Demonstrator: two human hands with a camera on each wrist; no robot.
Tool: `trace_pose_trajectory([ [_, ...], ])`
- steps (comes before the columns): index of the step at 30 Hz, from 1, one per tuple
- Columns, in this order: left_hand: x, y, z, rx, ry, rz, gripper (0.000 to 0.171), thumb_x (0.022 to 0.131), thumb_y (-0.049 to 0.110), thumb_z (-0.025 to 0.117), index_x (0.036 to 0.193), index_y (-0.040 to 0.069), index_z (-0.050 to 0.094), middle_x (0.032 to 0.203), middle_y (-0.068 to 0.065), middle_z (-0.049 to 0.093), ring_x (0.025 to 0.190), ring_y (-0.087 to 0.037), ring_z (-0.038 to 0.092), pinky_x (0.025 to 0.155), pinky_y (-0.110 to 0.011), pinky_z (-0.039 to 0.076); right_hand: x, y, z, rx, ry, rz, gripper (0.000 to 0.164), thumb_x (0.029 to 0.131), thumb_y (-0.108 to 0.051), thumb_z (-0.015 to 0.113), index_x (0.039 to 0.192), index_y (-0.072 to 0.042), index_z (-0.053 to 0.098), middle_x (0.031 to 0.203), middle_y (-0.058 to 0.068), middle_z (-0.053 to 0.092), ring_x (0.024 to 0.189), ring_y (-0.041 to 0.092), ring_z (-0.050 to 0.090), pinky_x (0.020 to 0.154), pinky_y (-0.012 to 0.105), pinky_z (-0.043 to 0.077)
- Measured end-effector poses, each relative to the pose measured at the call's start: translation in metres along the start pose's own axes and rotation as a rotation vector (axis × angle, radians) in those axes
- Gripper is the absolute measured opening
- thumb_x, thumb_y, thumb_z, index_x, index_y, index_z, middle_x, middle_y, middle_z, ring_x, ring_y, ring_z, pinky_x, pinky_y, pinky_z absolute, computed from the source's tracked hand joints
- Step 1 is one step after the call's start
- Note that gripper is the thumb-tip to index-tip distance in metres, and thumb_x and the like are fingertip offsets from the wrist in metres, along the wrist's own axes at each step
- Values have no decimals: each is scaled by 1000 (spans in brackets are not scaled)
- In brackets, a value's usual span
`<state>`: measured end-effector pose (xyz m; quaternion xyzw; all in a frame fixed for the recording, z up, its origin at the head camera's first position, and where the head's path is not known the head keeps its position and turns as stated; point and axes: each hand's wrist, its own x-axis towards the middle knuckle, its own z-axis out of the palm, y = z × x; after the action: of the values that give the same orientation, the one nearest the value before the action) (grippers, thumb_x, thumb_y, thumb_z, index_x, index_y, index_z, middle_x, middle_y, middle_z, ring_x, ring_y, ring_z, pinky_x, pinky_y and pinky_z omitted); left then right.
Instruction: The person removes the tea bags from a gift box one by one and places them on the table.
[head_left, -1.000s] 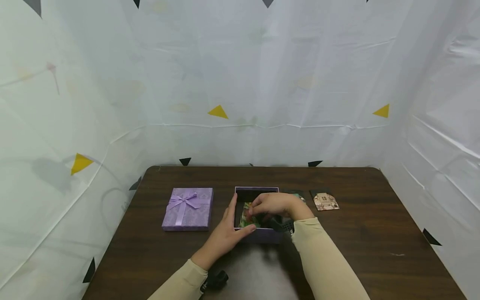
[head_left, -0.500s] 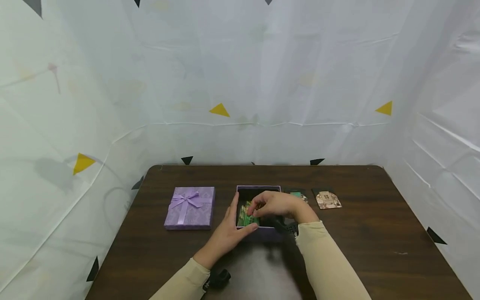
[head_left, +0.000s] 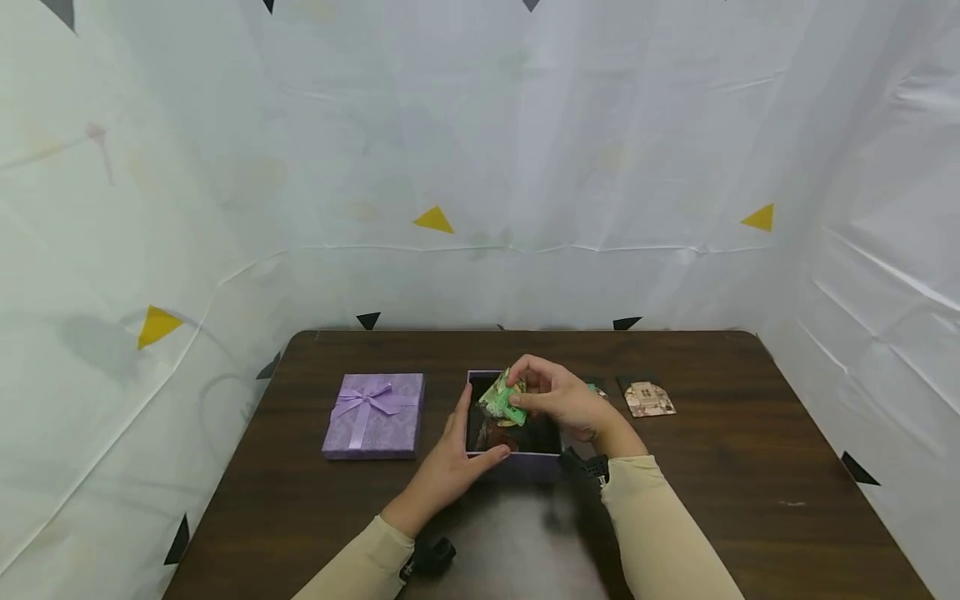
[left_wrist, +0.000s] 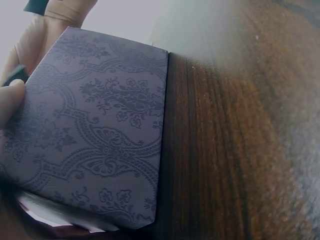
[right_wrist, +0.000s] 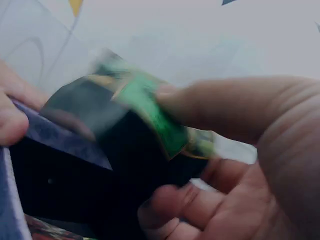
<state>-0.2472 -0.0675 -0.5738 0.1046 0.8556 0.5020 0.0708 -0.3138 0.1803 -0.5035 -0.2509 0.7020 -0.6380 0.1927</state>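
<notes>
My left hand holds the front left corner of an open purple gift box, fingers along its left side and thumb at the front rim. The box's patterned outer wall fills much of the left wrist view. Above the box, my right hand pinches a flat green-printed piece between thumb and fingers. Its dark backing and green picture side show blurred in the right wrist view. Below it, inside the box, something dark with reddish print is partly visible.
The purple lid with a ribbon bow lies left of the box. To the right are a house-shaped printed piece with a dark part behind it and another piece, mostly behind my right hand. White sheeting surrounds the dark wooden table.
My right hand has lifted the green-printed piece up from the box floor and tilted it, uncovering the reddish print below. My left hand stays at the box corner.
</notes>
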Motion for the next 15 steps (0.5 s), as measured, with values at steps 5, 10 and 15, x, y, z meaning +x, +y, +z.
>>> trace_pose_trajectory([
  [5,0,-2,1,-16,3,-2,114,92,69,78,172,54,-2,180,-10,26,150,-47,51,113,-75,45,-7,-1,3,40,185,-3,29,106,-19,74,129,-5,63,112,5,61,55,13,47,49,29,49],
  [10,0,-3,3,-7,-6,4,114,92,71,76,171,56,-4,183,-9,19,152,-51,47,112,-78,44,-21,-2,0,-11,318,-47,40,102,-5,76,139,-6,62,117,13,62,75,17,60,66,33,59],
  [15,-1,-1,1,-4,5,15,113,93,65,78,171,57,-4,184,-10,16,156,-53,41,114,-79,41,-34,-1,-8,-184,512,-138,38,102,-3,75,139,-9,64,116,17,65,85,16,53,73,26,49],
])
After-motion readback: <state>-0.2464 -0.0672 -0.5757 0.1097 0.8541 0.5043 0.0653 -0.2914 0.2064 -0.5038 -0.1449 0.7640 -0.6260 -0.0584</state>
